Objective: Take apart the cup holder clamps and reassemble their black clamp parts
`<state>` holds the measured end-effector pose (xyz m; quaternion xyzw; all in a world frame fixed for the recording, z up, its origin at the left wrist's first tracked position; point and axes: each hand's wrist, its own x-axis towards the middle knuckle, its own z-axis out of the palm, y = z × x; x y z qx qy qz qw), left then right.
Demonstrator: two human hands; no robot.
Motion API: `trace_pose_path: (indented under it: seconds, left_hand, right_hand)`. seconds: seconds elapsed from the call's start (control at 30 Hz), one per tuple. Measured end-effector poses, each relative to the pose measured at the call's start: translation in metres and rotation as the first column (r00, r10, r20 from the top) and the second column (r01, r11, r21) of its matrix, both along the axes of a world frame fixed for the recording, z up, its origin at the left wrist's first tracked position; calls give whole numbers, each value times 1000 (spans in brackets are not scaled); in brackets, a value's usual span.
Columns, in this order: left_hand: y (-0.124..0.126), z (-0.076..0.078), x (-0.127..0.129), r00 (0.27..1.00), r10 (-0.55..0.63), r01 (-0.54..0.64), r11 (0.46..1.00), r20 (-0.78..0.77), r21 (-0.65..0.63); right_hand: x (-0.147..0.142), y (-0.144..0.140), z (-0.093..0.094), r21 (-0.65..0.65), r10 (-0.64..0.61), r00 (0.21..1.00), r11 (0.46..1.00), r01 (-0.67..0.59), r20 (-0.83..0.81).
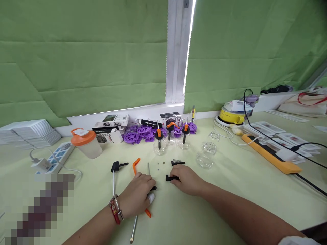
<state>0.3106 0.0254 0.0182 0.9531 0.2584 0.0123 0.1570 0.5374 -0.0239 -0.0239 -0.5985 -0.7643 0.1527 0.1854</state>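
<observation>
My left hand [136, 194] rests palm down on the pale green table [230, 204], over a metal rod [134, 228] and an orange bent lever [136, 164]; a small black piece [153, 188] pokes out by its fingers. My right hand [187, 179] lies beside it, fingers curled on a small black plastic part [169, 177]. Just beyond lie a black piece with a spring [177, 162], tiny loose bits [160, 163] and a black-headed metal rod [115, 170].
Glass jars [205, 154], some fitted with orange-and-black tops [159, 141], stand past the parts. Purple plastic wheels [139, 134] and small boxes [112, 127] line the window sill. An orange-lidded cup [87, 143] and a power strip [57, 154] sit left; a yellow strip [270, 153] with cables right.
</observation>
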Motion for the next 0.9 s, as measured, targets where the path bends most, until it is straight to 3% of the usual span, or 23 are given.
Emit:
trace_pose_path:
  seconds: [0.13,0.37,0.63,0.9]
  left_hand:
    - [4,1,11,999,34,-34,999,20,10]
    - [14,-3,32,986,161,-163,983,-31,-87]
    - [7,7,54,970,130,-112,989,-207,96]
    - [12,-1,66,951,191,-151,973,-243,176]
  right_hand:
    - [0,1,0,33,25,1000,999,-25,14]
    - [4,3,7,39,96,994,994,-98,50]
    - [6,1,12,32,68,997,997,-68,-24]
    - [15,-1,9,6,38,999,999,-38,-9]
